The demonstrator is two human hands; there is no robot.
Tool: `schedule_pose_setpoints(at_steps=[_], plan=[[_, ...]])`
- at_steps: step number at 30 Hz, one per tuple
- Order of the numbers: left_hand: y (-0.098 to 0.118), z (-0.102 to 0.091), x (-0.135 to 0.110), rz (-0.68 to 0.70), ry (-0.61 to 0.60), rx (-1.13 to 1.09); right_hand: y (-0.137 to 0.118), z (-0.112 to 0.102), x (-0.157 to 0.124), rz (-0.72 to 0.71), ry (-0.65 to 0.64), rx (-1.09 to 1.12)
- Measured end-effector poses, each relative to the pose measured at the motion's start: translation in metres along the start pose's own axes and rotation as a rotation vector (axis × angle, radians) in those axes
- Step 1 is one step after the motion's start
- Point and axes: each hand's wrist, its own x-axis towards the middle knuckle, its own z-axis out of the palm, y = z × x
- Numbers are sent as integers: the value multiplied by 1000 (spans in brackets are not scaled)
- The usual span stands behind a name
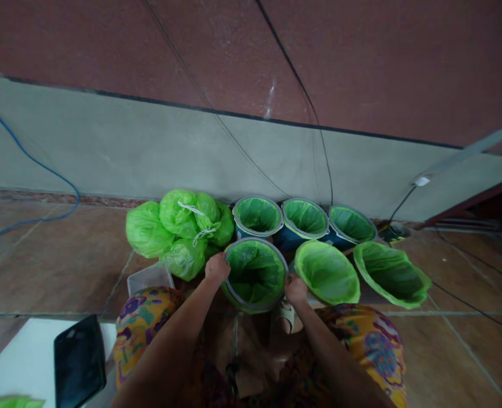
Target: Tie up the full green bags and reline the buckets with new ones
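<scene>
A bin lined with a green plastic bag (254, 275) stands on the floor right in front of me. My left hand (216, 267) is closed on its left rim and my right hand (295, 289) is closed on its right rim, pinching the bag's edge there. Two more lined bins (327, 272) (391, 275) sit to its right, tilted toward me. Three further lined bins (258, 215) (305, 217) (351, 224) stand in a row behind, against the wall.
A heap of tied green bags (178, 229) lies left of the bins. A small clear tub (150, 277) is beside my left knee. A dark tablet (79, 360) rests on a white surface at lower left. Cables run along the wall, with a blue cable (42, 170) at left.
</scene>
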Motion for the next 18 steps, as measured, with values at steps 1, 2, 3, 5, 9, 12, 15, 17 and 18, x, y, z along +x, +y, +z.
schedule_pose_setpoints(at_steps=[1, 2, 3, 5, 9, 12, 15, 17, 18], plan=[[0, 1, 0, -3, -3, 9, 0, 1, 0, 1, -6, -12], [0, 1, -1, -5, -5, 17, 0, 2, 1, 1, -11, -23], [0, 1, -1, -7, -8, 24, 0, 3, 1, 2, -16, -31], [0, 1, -2, -13, -11, 35, 0, 3, 2, 5, -23, -46], [-1, 0, -2, -31, -14, 44, -3, 2, 3, 6, -31, -62], [-2, 0, -1, -34, -13, 43, -6, 2, 3, 12, -31, -70], [-4, 1, -1, -33, -16, 46, -9, 2, 3, 21, -44, -77], [-5, 2, 0, -37, -18, 51, -11, 2, 3, 28, -59, -76], [-6, 3, 0, -41, -20, 54, -12, 2, 3, 33, -66, -75]])
